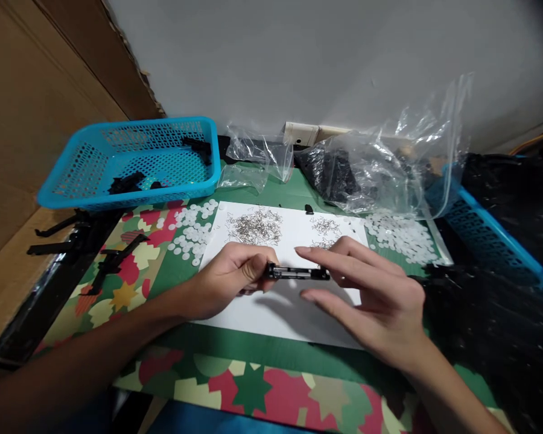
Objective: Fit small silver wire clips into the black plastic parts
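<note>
My left hand (239,270) pinches one end of a slim black plastic part (298,273) with a long slot along it, held level above a white sheet of paper (253,310). Around the other end of the part, my right hand (375,289) has its thumb and fingers spread apart; whether a rear finger touches the part I cannot tell. Beyond the hands, a pile of tiny metal springs or clips (256,226) lies on the paper, with a smaller pile (324,226) to its right. A small black piece (309,209) rests at the paper's far edge.
White translucent discs (192,232) lie left of the paper, and more discs (400,238) lie right. A blue basket (212,175) holding black parts stands back left. Clear plastic bags (389,169) sit at the back. Another blue basket (502,235) and black plastic occupy the right.
</note>
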A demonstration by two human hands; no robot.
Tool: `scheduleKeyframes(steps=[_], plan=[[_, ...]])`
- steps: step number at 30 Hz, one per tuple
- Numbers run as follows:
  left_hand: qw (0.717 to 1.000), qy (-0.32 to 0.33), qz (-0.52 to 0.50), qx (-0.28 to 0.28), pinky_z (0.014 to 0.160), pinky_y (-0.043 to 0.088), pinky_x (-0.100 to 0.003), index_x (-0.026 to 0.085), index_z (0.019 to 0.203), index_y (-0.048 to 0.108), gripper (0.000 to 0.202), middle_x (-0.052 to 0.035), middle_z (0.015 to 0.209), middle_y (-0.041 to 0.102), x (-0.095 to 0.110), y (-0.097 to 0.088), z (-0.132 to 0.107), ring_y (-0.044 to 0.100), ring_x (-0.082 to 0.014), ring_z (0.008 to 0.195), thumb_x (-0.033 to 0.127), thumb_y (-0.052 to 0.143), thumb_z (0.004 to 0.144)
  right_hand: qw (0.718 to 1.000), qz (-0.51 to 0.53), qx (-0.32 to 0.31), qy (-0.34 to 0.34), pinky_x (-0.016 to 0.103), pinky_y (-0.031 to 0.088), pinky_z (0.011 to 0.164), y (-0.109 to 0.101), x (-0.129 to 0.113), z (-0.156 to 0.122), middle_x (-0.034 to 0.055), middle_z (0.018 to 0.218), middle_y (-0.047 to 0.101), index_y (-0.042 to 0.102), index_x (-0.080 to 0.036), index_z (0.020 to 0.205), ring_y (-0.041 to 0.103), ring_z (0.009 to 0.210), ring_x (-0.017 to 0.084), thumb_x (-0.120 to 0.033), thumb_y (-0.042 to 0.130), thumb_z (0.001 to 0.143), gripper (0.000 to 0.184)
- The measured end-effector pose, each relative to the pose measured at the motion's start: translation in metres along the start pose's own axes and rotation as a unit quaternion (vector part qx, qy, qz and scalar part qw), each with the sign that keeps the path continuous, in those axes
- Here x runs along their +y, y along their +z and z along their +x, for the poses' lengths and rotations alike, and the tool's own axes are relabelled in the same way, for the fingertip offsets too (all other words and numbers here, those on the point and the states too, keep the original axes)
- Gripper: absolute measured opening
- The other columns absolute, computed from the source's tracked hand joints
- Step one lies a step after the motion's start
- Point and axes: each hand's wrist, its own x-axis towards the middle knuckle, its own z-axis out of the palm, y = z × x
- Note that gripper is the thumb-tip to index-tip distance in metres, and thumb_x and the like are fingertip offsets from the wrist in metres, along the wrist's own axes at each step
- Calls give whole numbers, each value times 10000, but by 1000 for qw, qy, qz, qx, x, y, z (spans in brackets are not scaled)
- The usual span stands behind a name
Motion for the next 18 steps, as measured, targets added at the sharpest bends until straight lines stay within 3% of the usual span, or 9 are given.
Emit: scheduleKeyframes(steps=[4,8,11,13,16,18], plan=[[997,17,69,-3,537,317,-243,146,823,665,549,21,687,468,-1,-3,3,412,-88,582,595,477,1078,992,-79,49,-83,287,471,618,1,13,-2,26,908,612,784,-217,1135,596,745,135,35,737,887,356],[979,74,188,12,660,458,-256,162,894,722,496,-25,822,598,3,-2,5,566,-117,711,516,450,1109,969,-195,52,-141,285,429,566,-4,25,-8,16,905,605,769,-212,1115,549,662,107,65,758,851,383],[930,143,336,45,848,538,-305,183,1187,724,320,-80,1078,684,3,-1,4,661,-178,980,428,539,1094,967,-219,26,-130,277,455,587,-9,32,-12,24,948,627,762,-227,1169,588,701,109,67,741,868,422],[879,195,428,77,884,561,-329,167,1318,662,345,-107,1169,693,0,1,3,668,-209,1070,383,640,1050,969,-215,16,-120,274,470,605,-10,36,-13,21,958,622,759,-239,1183,601,717,108,61,734,881,426],[819,270,490,123,841,575,-323,140,1250,668,274,-88,1086,740,-7,3,1,697,-207,1015,263,708,1009,970,-215,8,-114,270,471,613,-9,40,-12,14,959,608,754,-244,1188,600,721,102,48,722,900,412],[808,293,490,146,808,578,-313,138,1162,696,179,-64,1012,762,-10,5,1,716,-193,947,195,715,993,971,-212,-1,-113,266,467,615,-8,39,-10,16,967,605,748,-243,1189,604,736,103,41,699,921,394]])
